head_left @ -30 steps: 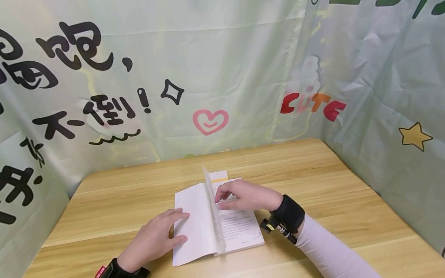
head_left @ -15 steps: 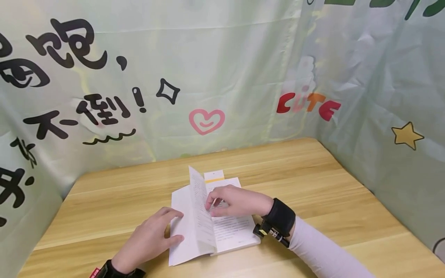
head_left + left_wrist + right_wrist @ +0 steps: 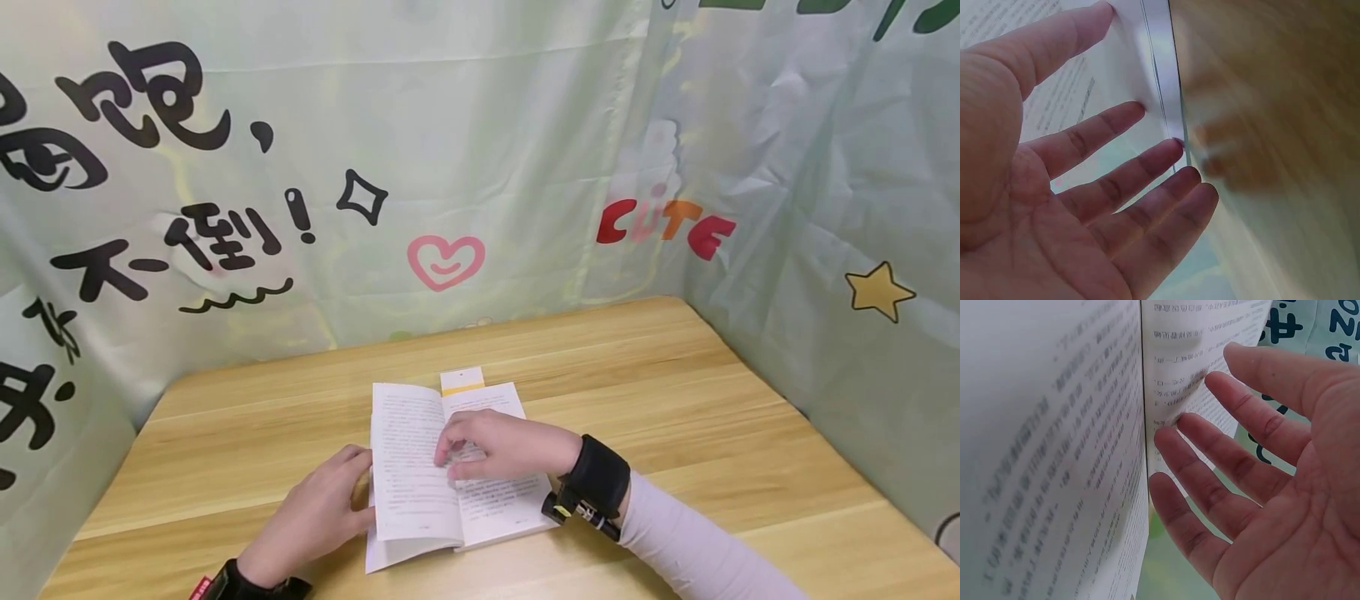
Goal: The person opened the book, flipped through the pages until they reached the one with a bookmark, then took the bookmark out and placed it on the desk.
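Observation:
An open book (image 3: 408, 467) with printed text lies on the wooden table, its left-hand page raised a little above a blank white page beneath. At the left edge of the book is my left hand (image 3: 315, 508); its fingertips touch that edge and are partly covered by the turned page. The left wrist view shows those fingers (image 3: 1125, 172) spread and nearly straight. Over the middle of the book, my right hand (image 3: 506, 446) rests with loosely bent fingers (image 3: 1191, 472) against the printed page near the fold. A white tab with a yellow stripe (image 3: 462, 382) sticks out past the book's top edge.
The wooden table (image 3: 637, 367) extends around the book on all sides. Behind it and to the right hangs a pale green cloth (image 3: 525, 167) printed with lettering, a heart and a star. Black bands (image 3: 596, 475) circle both wrists.
A leaf that stood upright near the fold has swung left and lies over the blank page. My right hand has shifted left and nearer; my left hand has drawn slightly left.

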`<action>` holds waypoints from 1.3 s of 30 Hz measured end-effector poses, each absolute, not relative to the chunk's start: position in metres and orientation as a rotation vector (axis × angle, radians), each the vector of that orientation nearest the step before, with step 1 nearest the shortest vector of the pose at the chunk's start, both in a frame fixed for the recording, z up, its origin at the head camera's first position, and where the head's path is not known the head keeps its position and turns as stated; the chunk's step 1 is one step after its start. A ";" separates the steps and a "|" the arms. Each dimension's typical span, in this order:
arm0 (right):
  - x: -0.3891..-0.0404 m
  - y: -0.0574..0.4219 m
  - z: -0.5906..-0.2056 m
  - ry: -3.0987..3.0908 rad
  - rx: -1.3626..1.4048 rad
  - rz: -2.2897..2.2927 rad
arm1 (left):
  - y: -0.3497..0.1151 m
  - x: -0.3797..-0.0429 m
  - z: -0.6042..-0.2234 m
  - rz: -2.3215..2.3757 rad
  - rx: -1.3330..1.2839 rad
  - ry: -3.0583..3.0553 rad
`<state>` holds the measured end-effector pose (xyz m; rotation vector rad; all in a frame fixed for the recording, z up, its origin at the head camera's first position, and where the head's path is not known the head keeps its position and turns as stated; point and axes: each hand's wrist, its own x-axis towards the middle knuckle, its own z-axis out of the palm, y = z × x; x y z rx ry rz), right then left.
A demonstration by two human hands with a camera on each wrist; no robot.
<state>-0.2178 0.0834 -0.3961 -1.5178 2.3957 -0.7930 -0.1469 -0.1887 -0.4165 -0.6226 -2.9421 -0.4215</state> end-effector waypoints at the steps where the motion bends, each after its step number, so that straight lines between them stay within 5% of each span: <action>1: -0.217 0.083 -0.396 2.399 -1.524 -0.786 | -0.189 -0.147 -0.416 -0.418 -0.613 -2.948; 39: -0.208 0.077 -0.402 2.467 -1.628 -0.615 | -0.205 -0.151 -0.394 -0.676 -0.502 -2.837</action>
